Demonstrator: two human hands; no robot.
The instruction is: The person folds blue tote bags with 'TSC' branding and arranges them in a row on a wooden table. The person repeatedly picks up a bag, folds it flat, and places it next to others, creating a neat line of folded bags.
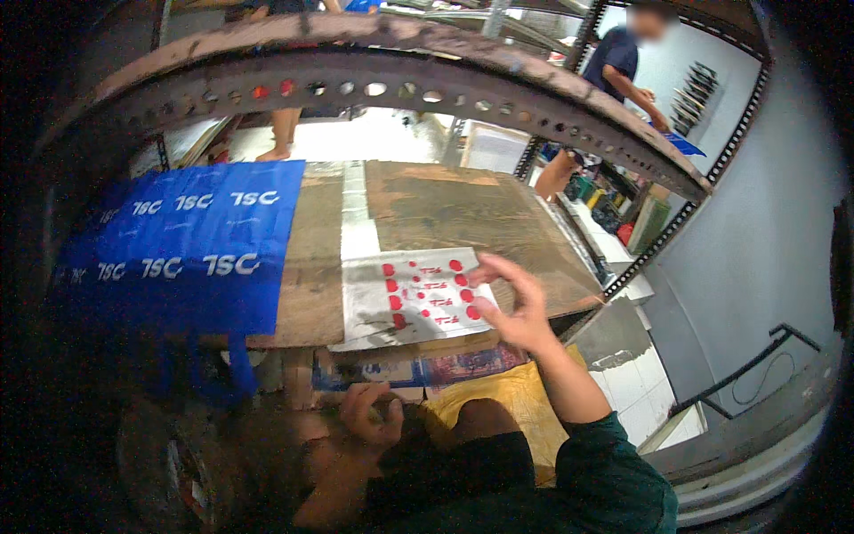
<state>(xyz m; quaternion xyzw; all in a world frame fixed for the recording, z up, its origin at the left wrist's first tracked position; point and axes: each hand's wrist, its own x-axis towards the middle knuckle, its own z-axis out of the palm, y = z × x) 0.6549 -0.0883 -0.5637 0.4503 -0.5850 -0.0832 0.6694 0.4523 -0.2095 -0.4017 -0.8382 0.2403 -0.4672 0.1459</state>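
A white sheet printed with red shapes and characters lies on the wooden board, at its near edge. Over the sheet's right side is my right hand, thumb and fingers apart, with nothing visible between them. Whether the fingertips touch the sheet I cannot tell. My left hand is low, near my lap in shadow, its fingers curled in and nothing seen in them. To the left, a blue bag with white print lies flat on the board, its strap-like handles hanging over the near edge.
A metal shelf bar with holes crosses above the board's far side. Yellow material lies below the near edge. A person stands at the far right by a blue sheet; another person's leg shows behind the shelf.
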